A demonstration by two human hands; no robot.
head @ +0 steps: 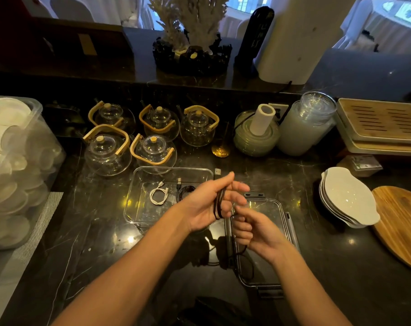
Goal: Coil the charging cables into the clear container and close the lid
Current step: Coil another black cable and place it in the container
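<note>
- Hands work above the dark marble surface point(86, 231), near its middle.
- The left hand point(204, 205) is held palm up, its fingers point(225, 181) mostly straight, with a black cable point(219, 204) looped several times round them.
- The right hand point(256, 231) sits just right of it, fingers curled, pinching the same cable where it leaves the loops.
- The cable's loose end hangs down from the right hand and trails over the lid point(268, 274).
- The lid lies flat on the surface under the right hand, off the container point(138, 177), just right of it.
- The clear container stands open, just beyond the left hand and partly hidden by it.
- Inside it lie a coiled white cable point(157, 196) and, to its right, a second black cable point(184, 190), also coiled.
- A small white plug point(217, 171) lies on the surface at the container's far right corner.
- Five glass teapots point(108, 149) with wooden handles stand beyond the container.
- To the far left is a plastic bin point(38, 128) of white dishes.
- To the right are stacked white bowls point(348, 198), touching a round wooden board point(402, 224).
</note>
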